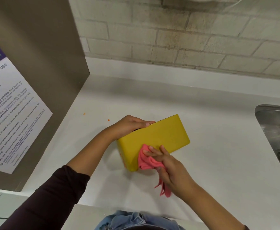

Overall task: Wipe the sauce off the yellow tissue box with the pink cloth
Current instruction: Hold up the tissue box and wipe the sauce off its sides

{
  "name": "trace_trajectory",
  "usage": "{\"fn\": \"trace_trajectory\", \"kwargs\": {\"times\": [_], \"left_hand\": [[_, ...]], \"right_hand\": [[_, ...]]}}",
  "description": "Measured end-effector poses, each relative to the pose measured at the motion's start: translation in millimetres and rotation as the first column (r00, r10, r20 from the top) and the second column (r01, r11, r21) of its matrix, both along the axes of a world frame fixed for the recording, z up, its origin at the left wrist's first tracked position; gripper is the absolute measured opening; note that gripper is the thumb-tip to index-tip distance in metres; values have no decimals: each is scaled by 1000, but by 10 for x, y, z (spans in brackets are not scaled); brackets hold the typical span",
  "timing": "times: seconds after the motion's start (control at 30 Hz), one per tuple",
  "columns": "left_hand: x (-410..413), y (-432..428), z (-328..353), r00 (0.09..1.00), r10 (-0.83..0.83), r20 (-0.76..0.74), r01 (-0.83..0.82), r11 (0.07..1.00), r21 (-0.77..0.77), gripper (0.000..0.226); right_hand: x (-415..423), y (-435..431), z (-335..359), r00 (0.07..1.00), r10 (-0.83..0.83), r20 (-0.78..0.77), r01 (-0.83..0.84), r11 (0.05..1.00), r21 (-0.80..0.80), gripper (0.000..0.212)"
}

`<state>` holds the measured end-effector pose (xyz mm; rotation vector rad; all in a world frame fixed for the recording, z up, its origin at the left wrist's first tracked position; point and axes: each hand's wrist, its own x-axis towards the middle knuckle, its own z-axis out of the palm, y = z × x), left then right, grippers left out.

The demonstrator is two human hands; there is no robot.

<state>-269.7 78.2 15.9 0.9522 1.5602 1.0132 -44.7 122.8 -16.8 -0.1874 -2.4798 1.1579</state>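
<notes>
Fingers point(152, 154) of the right hand point(170, 170) lay nearly straight and spread, pressing the bunched pink cloth point(146, 161) onto the near lower corner of the yellow tissue box point(160, 135); the cloth's tail appeared trapped under the palm. The left hand point(129, 125) gripped the far top edge, fingers curled over it; the box sat tipped on the white counter point(210, 146). Judged best: hold the left grip firm against the push; stroke toward the end face, where orange smears showed.

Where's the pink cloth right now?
Head view, centre: pink cloth under the right hand, pressed against the yellow tissue box near its lower-left corner.
</notes>
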Motion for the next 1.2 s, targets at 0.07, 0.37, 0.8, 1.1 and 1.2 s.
{"fn": "trace_trajectory", "kwargs": {"times": [0.07,0.37,0.8,1.1,1.2], "left_hand": [[11,4,4,1000,10,6,-10,1000,1,20],[14,-19,1,1000,-12,-26,12,1000,1,25],[11,-15,29,999,11,-38,-12,1000,-25,23],[2,-18,63,999,38,-19,-39,998,-43,20],[-3,-21,65,999,40,-18,-41,998,-50,20]], "right_hand": [[-82,-83,8,999,-33,-10,33,999,18,49],[45,-164,-47,976,205,75,-213,967,138,28],[31,-247,4,977,202,62,-209,965,156,34],[308,-119,-182,952,170,256,-250,913,322,33],[498,-20,-198,935,-77,346,101,994,-51,25]]}}
